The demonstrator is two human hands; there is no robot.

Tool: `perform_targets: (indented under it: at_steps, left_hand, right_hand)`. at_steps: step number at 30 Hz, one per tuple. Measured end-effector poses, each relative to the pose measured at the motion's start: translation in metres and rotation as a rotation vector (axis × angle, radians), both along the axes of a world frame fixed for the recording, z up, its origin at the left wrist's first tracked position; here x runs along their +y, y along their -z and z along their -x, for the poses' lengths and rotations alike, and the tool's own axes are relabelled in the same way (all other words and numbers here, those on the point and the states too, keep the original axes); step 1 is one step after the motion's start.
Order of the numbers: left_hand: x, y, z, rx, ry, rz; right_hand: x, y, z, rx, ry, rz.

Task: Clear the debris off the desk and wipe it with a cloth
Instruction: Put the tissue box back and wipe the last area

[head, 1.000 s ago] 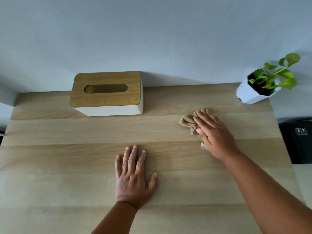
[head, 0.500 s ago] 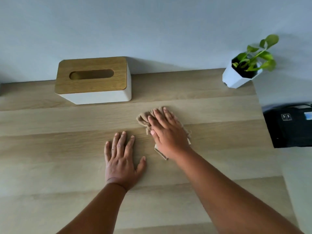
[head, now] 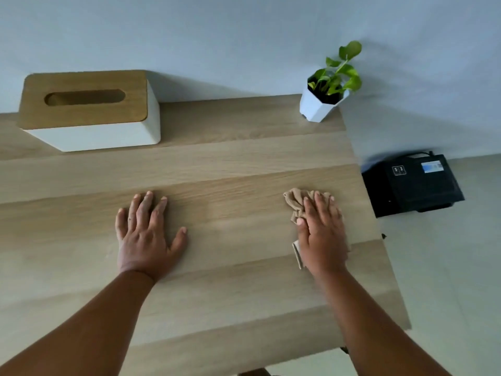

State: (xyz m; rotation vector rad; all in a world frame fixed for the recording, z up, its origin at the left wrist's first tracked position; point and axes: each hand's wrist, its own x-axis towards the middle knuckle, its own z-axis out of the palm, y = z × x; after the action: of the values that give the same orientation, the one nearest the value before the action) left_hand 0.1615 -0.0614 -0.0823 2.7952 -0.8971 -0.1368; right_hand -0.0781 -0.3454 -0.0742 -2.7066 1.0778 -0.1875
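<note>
Cloth (head: 296,203), tan and crumpled, lies on the wooden desk (head: 230,164) near its right edge, pinned under the right hand (head: 321,234). That hand presses down on it with straight fingers lying side by side, palm flat; bunched folds stick out past the fingertips and to their left, and a flat corner shows below the thumb. The left hand (head: 147,237) rests flat on bare wood well to the left of the cloth, fingers straight and slightly spread, thumb angled out to the right, holding nothing. Both forearms reach in from the near edge of the desk.

At the back left of the desk stands a white tissue box (head: 92,112) with a wooden lid and an oval slot in it. At the back right corner sits a small white pot (head: 317,107) with a green leafy plant (head: 341,69), against the pale wall. Off the desk to the right, on the floor, lies a black box-shaped device (head: 412,184) with a small label on top; what it is cannot be told.
</note>
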Motion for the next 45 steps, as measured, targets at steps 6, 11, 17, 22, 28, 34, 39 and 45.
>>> perform_targets:
  at_steps: [6, 11, 17, 22, 28, 34, 39, 45]
  left_hand:
    - [-0.001, -0.003, 0.002, -0.008, -0.009, 0.032]
    - [-0.001, -0.002, 0.005, -0.024, -0.011, 0.045]
    - [-0.001, -0.001, 0.007, -0.025, -0.008, 0.06]
    - [-0.001, -0.001, 0.007, -0.024, -0.015, 0.077]
    - [-0.001, 0.001, 0.006, -0.028, -0.017, 0.078]
    - [0.001, 0.007, 0.004, -0.031, -0.023, 0.066]
    - [0.003, 0.01, 0.002, -0.023, -0.018, 0.045]
    - [0.004, 0.012, 0.001, -0.031, -0.007, 0.029]
  right_hand:
    - [0.036, 0.014, 0.041, 0.002, -0.247, 0.015]
    - [0.033, 0.015, 0.109, -0.008, -0.302, 0.045]
    - [0.023, 0.01, 0.16, -0.01, -0.22, 0.045]
    - [0.02, 0.008, 0.179, 0.022, -0.131, 0.025]
    - [0.024, 0.001, 0.173, 0.024, -0.088, -0.017]
    - [0.026, -0.022, 0.139, -0.085, 0.036, -0.099]
    - [0.014, -0.036, 0.067, -0.182, 0.097, -0.194]
    - [-0.012, -0.043, -0.026, -0.419, 0.222, -0.357]
